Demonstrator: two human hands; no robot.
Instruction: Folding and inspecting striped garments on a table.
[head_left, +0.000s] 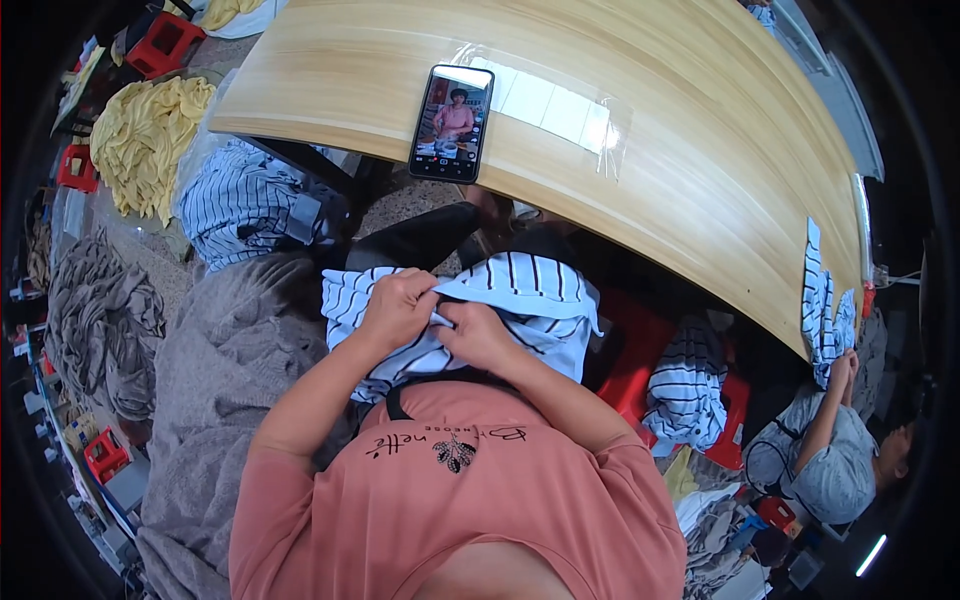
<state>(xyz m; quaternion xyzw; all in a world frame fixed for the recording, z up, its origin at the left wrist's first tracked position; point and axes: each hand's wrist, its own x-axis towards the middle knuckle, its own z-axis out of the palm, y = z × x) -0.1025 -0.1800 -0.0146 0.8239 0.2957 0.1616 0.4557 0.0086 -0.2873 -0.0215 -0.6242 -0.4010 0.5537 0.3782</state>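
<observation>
Across my lap lies a white garment with dark stripes (530, 285), bunched up, a plain pale band running along its upper part. My left hand (402, 298) is closed on its edge near the middle. Close beside it on the right, my right hand (472, 334) pinches the same cloth, fingers curled inward. Between the two hands a short stretch of the pale edge shows. The fingertips are partly hidden by the hands and folds.
A wooden table (700, 150) curves ahead, with a phone (450, 125) near its edge. Grey cloth (240, 370) and striped cloth (240, 205) heap at my left, yellow cloth (150, 140) beyond. Right are a red stool (735, 420) with striped cloth (688, 390), and another person (840, 450) handling striped fabric.
</observation>
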